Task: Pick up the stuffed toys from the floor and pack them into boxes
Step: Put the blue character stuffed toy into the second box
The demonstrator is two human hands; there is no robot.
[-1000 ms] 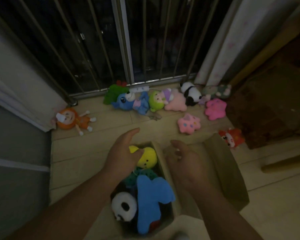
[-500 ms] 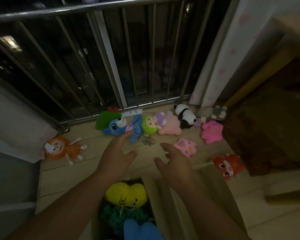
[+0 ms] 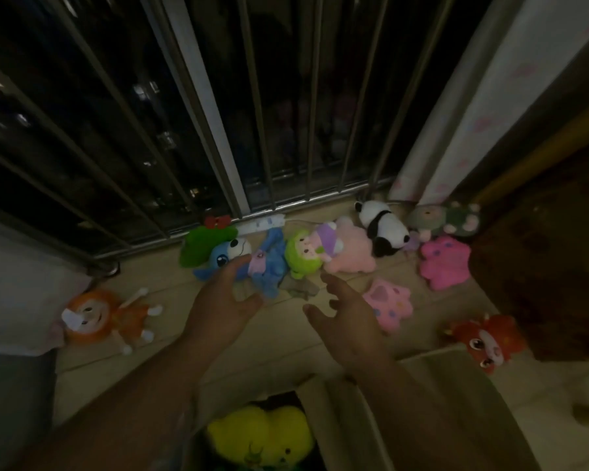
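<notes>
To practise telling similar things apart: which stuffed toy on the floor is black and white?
The panda by the railing, beside the pale pink plush; no other toy there is black and white.

Back row: along the metal window railing (image 3: pixel 286 130), left to right: green plush with red bow (image 3: pixel 201 246), blue plush creature (image 3: pixel 272 263), green-hooded plush doll (image 3: pixel 301 258), pale pink plush (image 3: pixel 351 254), black-and-white plush panda (image 3: pixel 383 229), grey-green plush (image 3: pixel 446 220).
Before it, right: bright pink star plush (image 3: pixel 444 263); pink paw-shaped plush (image 3: pixel 388 305) nearer, to its left.
Far left: orange plush doll (image 3: pixel 99 316), well apart.
Nearest: brown cardboard box (image 3: pixel 354 419), yellow plush (image 3: pixel 262 436) inside; red plush animal (image 3: pixel 487 338) near its far right corner.
</notes>
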